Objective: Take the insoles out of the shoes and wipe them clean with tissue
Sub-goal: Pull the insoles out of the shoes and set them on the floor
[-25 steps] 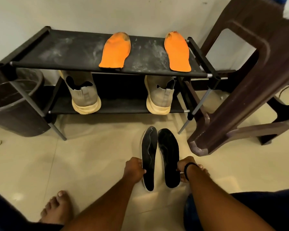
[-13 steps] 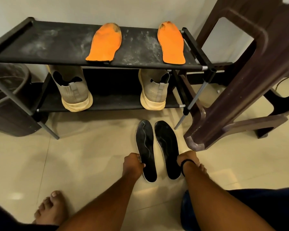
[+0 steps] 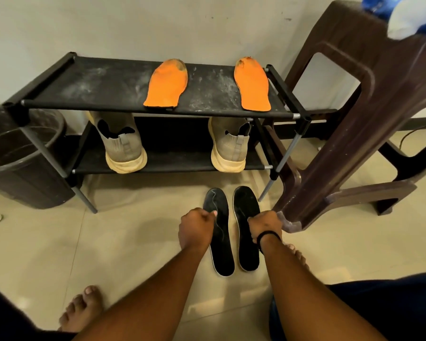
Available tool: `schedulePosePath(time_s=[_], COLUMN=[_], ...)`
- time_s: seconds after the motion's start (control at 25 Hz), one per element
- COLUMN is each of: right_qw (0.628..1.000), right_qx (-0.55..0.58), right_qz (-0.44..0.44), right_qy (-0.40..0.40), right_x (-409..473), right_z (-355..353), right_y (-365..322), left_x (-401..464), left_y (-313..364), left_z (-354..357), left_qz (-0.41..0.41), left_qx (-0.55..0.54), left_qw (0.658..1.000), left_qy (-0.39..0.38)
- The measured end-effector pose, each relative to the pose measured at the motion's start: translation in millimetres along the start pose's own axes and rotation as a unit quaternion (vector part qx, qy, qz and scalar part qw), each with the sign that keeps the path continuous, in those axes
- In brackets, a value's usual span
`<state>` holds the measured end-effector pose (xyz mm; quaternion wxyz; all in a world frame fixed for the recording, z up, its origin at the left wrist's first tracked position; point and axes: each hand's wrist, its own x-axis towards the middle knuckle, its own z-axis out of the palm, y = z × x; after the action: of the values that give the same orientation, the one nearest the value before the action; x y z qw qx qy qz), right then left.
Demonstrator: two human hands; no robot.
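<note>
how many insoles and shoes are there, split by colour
orange insoles: 2, one and another, both on the rack's top shelf
black insoles: 2, one in the left hand and one in the right hand
beige shoes: 2, one and another, on the lower shelf
total: 6

A black two-tier shoe rack (image 3: 113,84) stands on the tiled floor (image 3: 138,232) against the wall. Two orange insoles (image 3: 166,87) lie on its dusty top shelf, one mid-shelf, one at the right edge. Two beige shoes (image 3: 123,148) sit on the lower shelf. Two black insoles (image 3: 221,252) lie side by side on the floor before the rack's right end.
</note>
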<state>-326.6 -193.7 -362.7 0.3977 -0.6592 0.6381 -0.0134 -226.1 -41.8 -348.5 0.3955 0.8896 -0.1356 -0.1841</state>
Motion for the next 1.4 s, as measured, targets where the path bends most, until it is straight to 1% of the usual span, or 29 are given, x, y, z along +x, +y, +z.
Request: schedulePosePath(time_s=[0.08, 0.2, 0.28, 0.32, 0.4, 0.44, 0.48, 0.56, 0.6, 0.64, 0.68, 0.76, 0.84, 0.88, 0.96, 1.0, 1.04, 1.08, 1.12, 1.2, 1.28, 1.36, 1.4], right_qw=[0.998, 0.985, 0.974, 0.967, 0.951, 0.942, 0.930, 0.902, 0.896, 0.896, 0.904, 0.929, 0.942, 0.940, 0.930, 0.927, 0.930, 0.934, 0.936, 0.930, 0.907, 0.885, 0.874], right_qx=[0.051, 0.104, 0.086, 0.070, 0.067, 0.085, 0.110, 0.120, 0.100, 0.068, 0.025, -0.087, -0.161, -0.190, -0.215, -0.193, -0.138, -0.059, 0.019, 0.151, 0.278, 0.353, 0.373], right_qz=[-0.031, -0.109, -0.181, -0.222, -0.295, -0.324, -0.350, -0.381, -0.384, -0.381, -0.368, -0.312, -0.266, -0.255, -0.257, -0.267, -0.277, -0.287, -0.297, -0.307, -0.310, -0.303, -0.303], right_qy=[-0.026, -0.081, -0.107, -0.107, -0.070, -0.025, 0.038, 0.165, 0.201, 0.218, 0.219, 0.182, 0.127, 0.120, 0.152, 0.181, 0.200, 0.203, 0.189, 0.135, 0.060, -0.022, -0.069], right_x=[-17.4, -82.8, -111.3, -124.0, -139.0, -142.7, -142.4, -134.2, -123.5, -110.7, -95.1, -67.9, -56.3, -54.1, -53.4, -52.0, -50.2, -49.0, -47.6, -50.3, -61.6, -76.8, -86.2], right_z=[-6.3, -43.4, -72.8, -88.8, -118.3, -130.7, -140.1, -150.7, -151.2, -150.6, -149.0, -145.7, -139.7, -135.3, -129.6, -127.8, -127.5, -128.4, -129.0, -130.0, -127.9, -124.0, -122.1], right_y=[-31.7, -108.5, -154.1, -175.2, -212.4, -229.4, -244.8, -267.4, -274.8, -280.6, -285.1, -286.7, -283.8, -282.2, -281.1, -281.4, -282.3, -283.4, -284.9, -286.0, -282.2, -272.8, -266.7], left_x=[-0.5, -0.7, 2.5, 5.2, 14.1, 21.8, 31.1, 56.2, 70.4, 84.3, 96.1, 115.2, 130.5, 136.5, 143.6, 144.9, 145.7, 146.2, 146.3, 143.3, 132.7, 117.2, 108.8], left_y=[21.4, 66.0, 104.2, 124.7, 160.1, 174.3, 184.7, 195.6, 196.9, 195.9, 193.2, 185.6, 178.8, 177.7, 177.9, 177.6, 176.6, 174.8, 172.3, 167.3, 165.2, 162.3, 159.9], left_z=[-10.1, -38.4, -69.7, -88.6, -125.6, -144.0, -161.1, -190.8, -203.3, -214.2, -222.0, -227.8, -225.1, -223.9, -224.7, -225.6, -226.2, -226.9, -228.5, -235.0, -244.7, -256.5, -262.6], left_qz=[0.018, 0.069, 0.145, 0.196, 0.275, 0.296, 0.304, 0.281, 0.248, 0.204, 0.156, 0.084, 0.067, 0.071, 0.073, 0.071, 0.071, 0.075, 0.082, 0.109, 0.133, 0.139, 0.137], left_qx=[-0.022, -0.110, -0.169, -0.189, -0.210, -0.202, -0.174, -0.053, 0.026, 0.104, 0.166, 0.229, 0.267, 0.266, 0.226, 0.205, 0.181, 0.149, 0.104, -0.016, -0.123, -0.199, -0.229], left_qw=[0.999, 0.987, 0.960, 0.939, 0.899, 0.891, 0.894, 0.924, 0.940, 0.952, 0.960, 0.965, 0.958, 0.958, 0.968, 0.974, 0.978, 0.983, 0.986, 0.983, 0.968, 0.954, 0.950], left_qy=[0.027, 0.097, 0.169, 0.211, 0.270, 0.280, 0.279, 0.255, 0.232, 0.202, 0.165, 0.100, 0.085, 0.087, 0.078, 0.069, 0.068, 0.079, 0.101, 0.148, 0.175, 0.177, 0.163])
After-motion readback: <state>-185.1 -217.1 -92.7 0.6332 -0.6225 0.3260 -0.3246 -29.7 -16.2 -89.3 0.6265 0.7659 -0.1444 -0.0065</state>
